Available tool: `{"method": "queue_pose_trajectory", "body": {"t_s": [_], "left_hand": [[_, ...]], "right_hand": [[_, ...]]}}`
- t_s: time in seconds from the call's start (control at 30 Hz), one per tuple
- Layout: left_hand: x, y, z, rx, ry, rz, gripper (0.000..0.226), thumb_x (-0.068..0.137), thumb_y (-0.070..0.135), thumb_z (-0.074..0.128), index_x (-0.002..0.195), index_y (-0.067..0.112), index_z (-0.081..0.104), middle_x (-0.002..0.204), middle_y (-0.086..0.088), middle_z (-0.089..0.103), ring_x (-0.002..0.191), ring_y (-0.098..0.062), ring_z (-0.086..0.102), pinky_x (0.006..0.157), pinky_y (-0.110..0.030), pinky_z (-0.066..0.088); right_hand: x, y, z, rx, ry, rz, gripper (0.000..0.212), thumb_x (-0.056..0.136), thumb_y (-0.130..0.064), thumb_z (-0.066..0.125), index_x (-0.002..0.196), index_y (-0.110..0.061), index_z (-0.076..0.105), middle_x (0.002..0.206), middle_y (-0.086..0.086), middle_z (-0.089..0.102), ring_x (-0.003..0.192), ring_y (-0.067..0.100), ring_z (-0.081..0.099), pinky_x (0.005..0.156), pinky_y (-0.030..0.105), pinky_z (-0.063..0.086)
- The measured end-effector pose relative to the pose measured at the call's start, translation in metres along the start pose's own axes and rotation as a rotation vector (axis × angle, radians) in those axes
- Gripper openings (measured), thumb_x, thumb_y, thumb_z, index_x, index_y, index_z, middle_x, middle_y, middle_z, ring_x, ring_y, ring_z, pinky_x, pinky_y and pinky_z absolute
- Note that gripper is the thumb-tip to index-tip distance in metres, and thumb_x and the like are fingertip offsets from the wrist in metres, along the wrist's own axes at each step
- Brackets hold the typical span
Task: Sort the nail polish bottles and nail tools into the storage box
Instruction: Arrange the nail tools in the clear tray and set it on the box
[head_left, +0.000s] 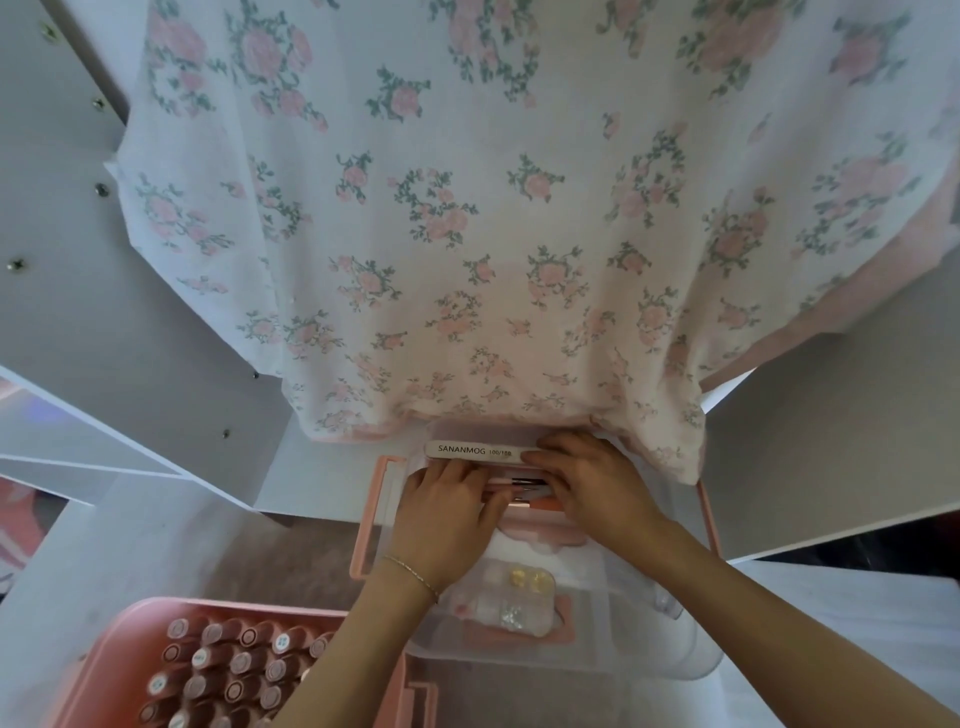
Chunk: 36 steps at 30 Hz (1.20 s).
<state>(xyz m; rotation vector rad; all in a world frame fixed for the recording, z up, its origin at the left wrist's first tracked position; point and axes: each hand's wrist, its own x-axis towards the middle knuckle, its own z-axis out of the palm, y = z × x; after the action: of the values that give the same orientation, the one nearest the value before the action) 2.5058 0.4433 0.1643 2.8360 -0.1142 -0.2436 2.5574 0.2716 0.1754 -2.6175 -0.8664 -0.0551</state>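
Both hands are down in the clear storage box (613, 592) with the pink frame, right at its far end. The left hand (447, 514) lies over a bundle of slim nail tools (519, 486), fingers curled down onto them, a thin bracelet (410, 569) at the wrist. The right hand (587, 480) sits just beside it, the two nearly touching, its fingertips pressed on the end of a white nail file (472, 450) printed SANANMOG 100/180. The file lies flat along the far edge of the box, just beyond the tools. Whether the right hand actually pinches the file or only presses on it, I cannot tell from here.

Nearer in the same box, under the forearms, there's a small clear divided case (511, 597) with gold and pale bits in its cells. Over at the near left corner of the white table (156, 525), a pink tray (104, 670) holds rows of nail polish bottles (228, 660), standing upright, caps up, packed close together.

Beyond the box, a white cloth (467, 208) with pink roses hangs down, its hem touching the far rim of the box.
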Motion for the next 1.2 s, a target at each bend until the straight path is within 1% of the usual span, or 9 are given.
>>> {"method": "queue_pose_trajectory", "body": {"t_s": [0.13, 0.33, 0.47, 0.57, 0.67, 0.8, 0.9, 1.0, 1.2], "left_hand": [[0.001, 0.002, 0.003, 0.044, -0.002, 0.000, 0.044, 0.095, 0.049, 0.026, 0.129, 0.028, 0.046, 0.133, 0.007, 0.043, 0.124, -0.016, 0.036, 0.097, -0.030, 0.027], [0.003, 0.001, 0.001, 0.046, -0.031, 0.003, 0.046, 0.094, 0.050, 0.029, 0.128, 0.023, 0.046, 0.133, 0.004, 0.043, 0.124, -0.018, 0.036, 0.097, -0.032, 0.030], [0.007, 0.001, -0.003, -0.040, -0.062, -0.016, 0.046, 0.093, 0.049, 0.035, 0.129, 0.022, 0.045, 0.135, 0.004, 0.044, 0.125, -0.018, 0.037, 0.099, -0.031, 0.031], [0.009, -0.001, -0.007, -0.090, -0.060, -0.021, 0.042, 0.094, 0.045, 0.037, 0.127, 0.021, 0.049, 0.131, 0.003, 0.048, 0.121, -0.017, 0.041, 0.096, -0.030, 0.035], [0.010, -0.001, -0.008, -0.083, -0.057, -0.023, 0.041, 0.094, 0.045, 0.036, 0.126, 0.021, 0.049, 0.130, 0.002, 0.049, 0.121, -0.019, 0.042, 0.094, -0.030, 0.037], [0.009, 0.001, -0.005, -0.036, -0.041, -0.028, 0.043, 0.096, 0.045, 0.033, 0.129, 0.021, 0.046, 0.132, 0.002, 0.048, 0.122, -0.019, 0.040, 0.095, -0.031, 0.035], [0.009, 0.001, -0.004, -0.036, -0.028, -0.021, 0.044, 0.096, 0.045, 0.033, 0.131, 0.021, 0.045, 0.133, 0.002, 0.046, 0.123, -0.019, 0.039, 0.095, -0.030, 0.035], [0.009, 0.000, -0.005, -0.054, -0.016, -0.009, 0.044, 0.096, 0.044, 0.034, 0.132, 0.021, 0.045, 0.133, 0.002, 0.047, 0.123, -0.018, 0.039, 0.095, -0.029, 0.034], [0.007, -0.002, -0.005, -0.066, 0.021, 0.010, 0.041, 0.095, 0.041, 0.037, 0.129, 0.020, 0.047, 0.130, 0.001, 0.049, 0.119, -0.019, 0.043, 0.095, -0.029, 0.034]], "right_hand": [[-0.001, 0.000, -0.006, -0.044, -0.002, -0.003, 0.036, 0.050, 0.002, 0.084, 0.081, -0.013, 0.075, 0.078, 0.006, 0.071, 0.069, 0.025, 0.068, 0.052, 0.032, 0.056], [-0.011, -0.004, -0.007, -0.004, 0.051, -0.012, 0.028, 0.065, 0.006, 0.075, 0.092, -0.003, 0.072, 0.095, 0.019, 0.067, 0.083, 0.032, 0.067, 0.060, 0.033, 0.058], [-0.026, -0.001, -0.013, 0.068, 0.088, 0.011, 0.019, 0.072, 0.001, 0.065, 0.089, -0.005, 0.070, 0.087, 0.010, 0.067, 0.078, 0.026, 0.066, 0.067, 0.027, 0.054], [-0.033, 0.004, -0.011, 0.161, -0.012, 0.162, 0.017, 0.085, -0.010, 0.056, 0.094, -0.012, 0.070, 0.093, 0.001, 0.068, 0.081, 0.018, 0.065, 0.070, 0.022, 0.048], [-0.032, 0.010, -0.005, 0.256, -0.116, 0.297, 0.021, 0.091, -0.019, 0.051, 0.103, -0.015, 0.067, 0.103, 0.000, 0.066, 0.089, 0.016, 0.061, 0.077, 0.025, 0.047], [-0.027, 0.012, -0.002, 0.274, -0.135, 0.360, 0.023, 0.093, -0.019, 0.046, 0.103, -0.012, 0.065, 0.105, 0.005, 0.064, 0.090, 0.017, 0.060, 0.075, 0.025, 0.045], [-0.025, 0.012, -0.001, 0.281, -0.122, 0.366, 0.024, 0.093, -0.017, 0.046, 0.109, -0.012, 0.063, 0.110, 0.004, 0.062, 0.094, 0.017, 0.059, 0.076, 0.022, 0.043], [-0.024, 0.011, -0.002, 0.289, -0.114, 0.375, 0.023, 0.092, -0.017, 0.047, 0.107, -0.012, 0.064, 0.107, 0.005, 0.064, 0.088, 0.017, 0.059, 0.073, 0.022, 0.043], [-0.017, 0.001, -0.003, 0.286, -0.140, 0.308, 0.023, 0.094, -0.022, 0.045, 0.101, -0.013, 0.065, 0.101, 0.003, 0.065, 0.089, 0.018, 0.058, 0.076, 0.030, 0.046]]}}
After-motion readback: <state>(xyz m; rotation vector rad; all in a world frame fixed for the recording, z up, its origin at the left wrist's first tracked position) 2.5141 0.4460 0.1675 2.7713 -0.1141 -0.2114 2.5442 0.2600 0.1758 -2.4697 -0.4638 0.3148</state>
